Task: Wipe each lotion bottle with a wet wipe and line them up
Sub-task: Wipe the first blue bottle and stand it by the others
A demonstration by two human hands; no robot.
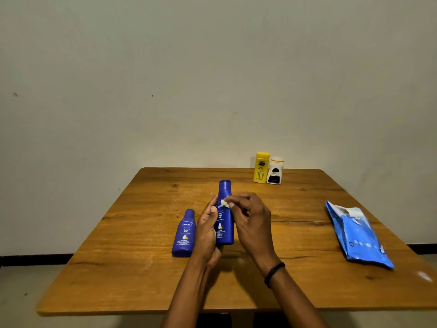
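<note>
Tall blue lotion bottle [225, 218] held upright over table [132, 233] centre, gripped along its left side by left hand [208, 230]. Small wad of wet wipe [224, 202] pinched in right hand [248, 218] fingertips, pressed against bottle label. Smaller blue bottle [184, 234] stood just left of left hand. Yellow bottle [261, 167] and white bottle [275, 171] stood touching at far edge. Blue wipes pack [359, 235] laid at right.
</note>
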